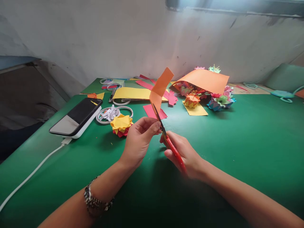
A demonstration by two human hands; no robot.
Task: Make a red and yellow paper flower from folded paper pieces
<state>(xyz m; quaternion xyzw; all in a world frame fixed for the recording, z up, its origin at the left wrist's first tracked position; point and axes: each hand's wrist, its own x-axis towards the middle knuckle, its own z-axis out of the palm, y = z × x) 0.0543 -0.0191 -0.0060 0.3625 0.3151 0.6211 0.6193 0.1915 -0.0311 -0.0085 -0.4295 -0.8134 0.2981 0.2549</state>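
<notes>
In the middle of the head view, an orange paper strip (161, 84) stands up above the table, creased partway along. My left hand (142, 136) pinches its lower end between thumb and fingers. My right hand (182, 152) is closed round red-handled scissors (175, 152), whose dark blades lie against the strip's lower part, right by my left fingertips. How far the blades are apart is hard to make out. Just left of my left hand sits a yellow and red folded paper flower (121, 125).
A phone on a white power bank (77, 118), with a white cable (35, 175), lies at left on the green table (249, 152). Tape rings (102, 118), yellow paper (133, 93) and red strips (155, 111) lie behind my hands. Paper flowers (220, 100) and an orange sheet (204, 79) stand back right.
</notes>
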